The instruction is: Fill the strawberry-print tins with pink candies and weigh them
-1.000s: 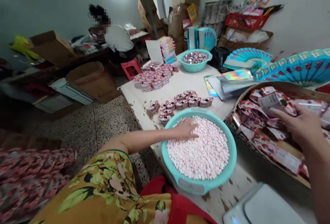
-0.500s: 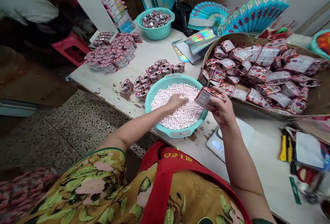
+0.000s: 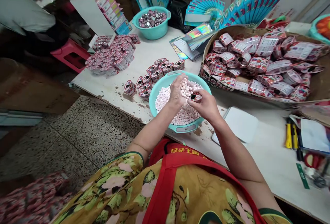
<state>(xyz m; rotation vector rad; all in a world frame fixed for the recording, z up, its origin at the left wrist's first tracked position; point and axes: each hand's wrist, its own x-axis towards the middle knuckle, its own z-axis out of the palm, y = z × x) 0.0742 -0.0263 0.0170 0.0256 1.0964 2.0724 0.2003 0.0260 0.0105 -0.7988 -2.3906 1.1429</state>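
A turquoise basin [image 3: 186, 128] of small pale pink candies [image 3: 162, 100] stands at the table's front edge. Over it, my left hand [image 3: 177, 91] is cupped around a heap of these candies. My right hand [image 3: 207, 105] grips a small red-and-white packet [image 3: 196, 97], its dark round opening facing up, right beside the heap. Behind the basin and to its left, several similar packets [image 3: 156, 75] stand upright in a group. A white scale [image 3: 241, 124] lies to the right, partly behind my right forearm.
A cardboard box [image 3: 319, 91] full of packets fills the right side. More packets [image 3: 113, 55] are piled at the left, near another turquoise basin [image 3: 154, 33]. Cutters [image 3: 291, 134] and scissors [image 3: 313, 160] lie at the far right. A person's sleeve [image 3: 28, 7] shows at upper left.
My left hand has risen from the candies with a heap in it. My right hand has moved left over the basin, turning the packet's opening upward. The view has shifted slightly.
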